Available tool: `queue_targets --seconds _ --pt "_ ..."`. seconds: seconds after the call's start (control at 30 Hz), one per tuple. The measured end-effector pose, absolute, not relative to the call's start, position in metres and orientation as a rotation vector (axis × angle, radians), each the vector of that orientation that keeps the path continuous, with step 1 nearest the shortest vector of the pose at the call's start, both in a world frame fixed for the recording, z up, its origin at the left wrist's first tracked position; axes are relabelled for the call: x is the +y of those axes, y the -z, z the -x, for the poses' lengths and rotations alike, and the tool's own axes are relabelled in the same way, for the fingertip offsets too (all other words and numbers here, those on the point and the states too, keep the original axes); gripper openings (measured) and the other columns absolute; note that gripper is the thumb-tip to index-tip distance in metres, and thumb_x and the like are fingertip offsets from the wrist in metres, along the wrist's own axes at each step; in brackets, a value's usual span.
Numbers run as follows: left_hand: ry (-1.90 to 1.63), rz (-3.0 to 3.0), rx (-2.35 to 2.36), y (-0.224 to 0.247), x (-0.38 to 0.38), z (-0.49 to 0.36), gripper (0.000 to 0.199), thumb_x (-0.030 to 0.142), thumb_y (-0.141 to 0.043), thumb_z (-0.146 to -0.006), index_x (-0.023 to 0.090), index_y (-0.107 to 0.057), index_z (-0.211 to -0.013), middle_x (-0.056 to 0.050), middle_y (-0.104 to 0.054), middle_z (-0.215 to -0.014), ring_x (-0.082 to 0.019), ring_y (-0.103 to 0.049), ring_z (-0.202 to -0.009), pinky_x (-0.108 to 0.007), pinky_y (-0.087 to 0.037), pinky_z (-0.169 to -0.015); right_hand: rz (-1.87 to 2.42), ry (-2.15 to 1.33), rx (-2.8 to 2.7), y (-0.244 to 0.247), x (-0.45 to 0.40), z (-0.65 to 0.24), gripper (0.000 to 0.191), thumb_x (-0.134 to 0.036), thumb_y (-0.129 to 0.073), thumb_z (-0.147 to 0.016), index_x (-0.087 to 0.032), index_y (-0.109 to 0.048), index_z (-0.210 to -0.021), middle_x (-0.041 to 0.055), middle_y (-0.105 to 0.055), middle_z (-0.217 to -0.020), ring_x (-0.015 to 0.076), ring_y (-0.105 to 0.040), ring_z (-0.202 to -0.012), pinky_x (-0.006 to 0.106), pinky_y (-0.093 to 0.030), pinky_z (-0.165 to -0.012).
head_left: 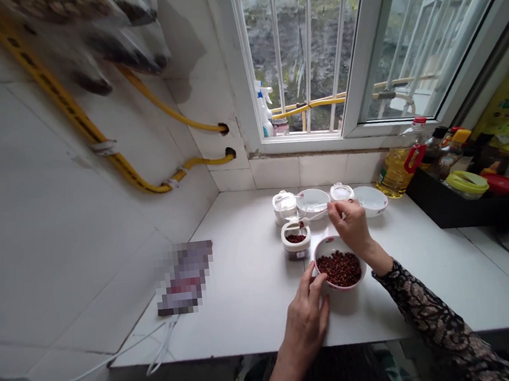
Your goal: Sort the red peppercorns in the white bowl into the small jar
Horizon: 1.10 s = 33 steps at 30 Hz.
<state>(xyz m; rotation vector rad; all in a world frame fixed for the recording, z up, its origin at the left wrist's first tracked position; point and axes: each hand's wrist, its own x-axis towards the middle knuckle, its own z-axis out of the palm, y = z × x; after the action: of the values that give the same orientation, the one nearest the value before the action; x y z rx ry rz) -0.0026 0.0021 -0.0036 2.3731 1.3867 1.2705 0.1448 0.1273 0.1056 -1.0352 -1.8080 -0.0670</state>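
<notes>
A white bowl [332, 245] with a pink rim holds many small reddish-brown dried grains that look like Sichuan peppercorns [339, 268]. My left hand [304, 314] holds the bowl at its near left side, fingers and thumb against the wall. My right hand [352, 229] is closed on the handle of a small white spoon [315, 216] above the bowl's far side. The spoon's head, with some dark grains, is over the mouth of a small square jar [297, 251]. That jar has a white rim, an open top and similar grains inside.
Behind stand a white-rimmed jar [278, 203] with a clear lid, a white bowl [313, 196], another jar [342, 191] and a second bowl [371, 200]. An oil bottle [393, 170] and a black condiment box [437, 198] are right. A blurred flat object [186, 279] and white cable [162, 346] lie left.
</notes>
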Motion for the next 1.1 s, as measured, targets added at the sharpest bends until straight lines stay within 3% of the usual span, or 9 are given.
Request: queue_targets --seconds 0.1,0.2,0.43,0.63,0.8,1.1 --pt "-1.267 -2.361 1.376 0.002 0.002 0.003 0.041 0.007 -0.044 -0.091 0.019 -0.044 -0.130 -0.017 -0.044 -0.145 -0.025 -0.052 -0.131 -0.036 -0.053 -0.099 0.817 0.402 -2.025 -0.107 0.123 -0.129 0.038 -0.024 -0.045 -0.095 -0.021 -0.042 -0.057 -0.0029 -0.048 -0.051 0.0119 -0.039 -0.053 0.032 -0.037 -0.078" --pt "-1.263 -2.357 1.378 0.000 0.001 0.003 0.041 0.008 -0.044 -0.091 0.020 -0.044 -0.131 -0.016 -0.045 -0.145 -0.025 -0.051 -0.132 -0.037 -0.053 -0.100 0.735 0.474 -2.077 -0.106 0.121 -0.132 0.036 -0.021 -0.047 -0.095 -0.021 -0.043 -0.059 -0.0031 -0.051 -0.052 0.0121 -0.042 -0.053 0.031 -0.038 -0.082" --pt "-1.254 -2.354 1.383 0.002 0.001 0.004 0.042 0.008 -0.045 -0.090 0.019 -0.044 -0.130 -0.017 -0.043 -0.146 -0.025 -0.052 -0.131 -0.036 -0.053 -0.099 0.918 0.147 -2.038 -0.102 0.125 -0.190 0.041 -0.021 -0.049 -0.092 -0.021 -0.034 -0.053 -0.0060 -0.038 -0.046 0.0103 -0.036 -0.046 0.027 -0.036 -0.062" --pt "-1.252 -2.358 1.389 0.001 0.001 0.003 0.043 0.007 -0.043 -0.090 0.020 -0.043 -0.131 -0.017 -0.044 -0.145 -0.026 -0.052 -0.131 -0.036 -0.054 -0.098 0.962 0.119 -2.217 -0.077 0.119 -0.192 0.042 -0.023 -0.047 -0.090 -0.020 -0.035 -0.051 -0.0051 -0.040 -0.045 0.0100 -0.032 -0.048 0.028 -0.034 -0.066" --pt "-1.243 -2.368 1.397 0.002 0.001 0.003 0.042 0.007 -0.043 -0.091 0.019 -0.043 -0.130 -0.018 -0.044 -0.145 -0.025 -0.053 -0.129 -0.036 -0.054 -0.097 1.074 -0.134 -2.185 -0.068 0.119 -0.183 0.043 -0.032 -0.043 -0.091 -0.020 -0.034 -0.050 -0.0044 -0.040 -0.045 0.0098 -0.031 -0.048 0.028 -0.034 -0.066" --pt "-1.230 -2.368 1.401 0.001 0.001 0.004 0.041 0.008 -0.044 -0.090 0.020 -0.043 -0.130 -0.017 -0.044 -0.145 -0.025 -0.055 -0.127 -0.035 -0.055 -0.094 1.246 -0.464 -1.911 -0.071 0.118 -0.197 0.046 -0.044 -0.044 -0.086 -0.021 -0.033 -0.048 -0.0033 -0.034 -0.047 0.0110 -0.031 -0.050 0.027 -0.029 -0.055"
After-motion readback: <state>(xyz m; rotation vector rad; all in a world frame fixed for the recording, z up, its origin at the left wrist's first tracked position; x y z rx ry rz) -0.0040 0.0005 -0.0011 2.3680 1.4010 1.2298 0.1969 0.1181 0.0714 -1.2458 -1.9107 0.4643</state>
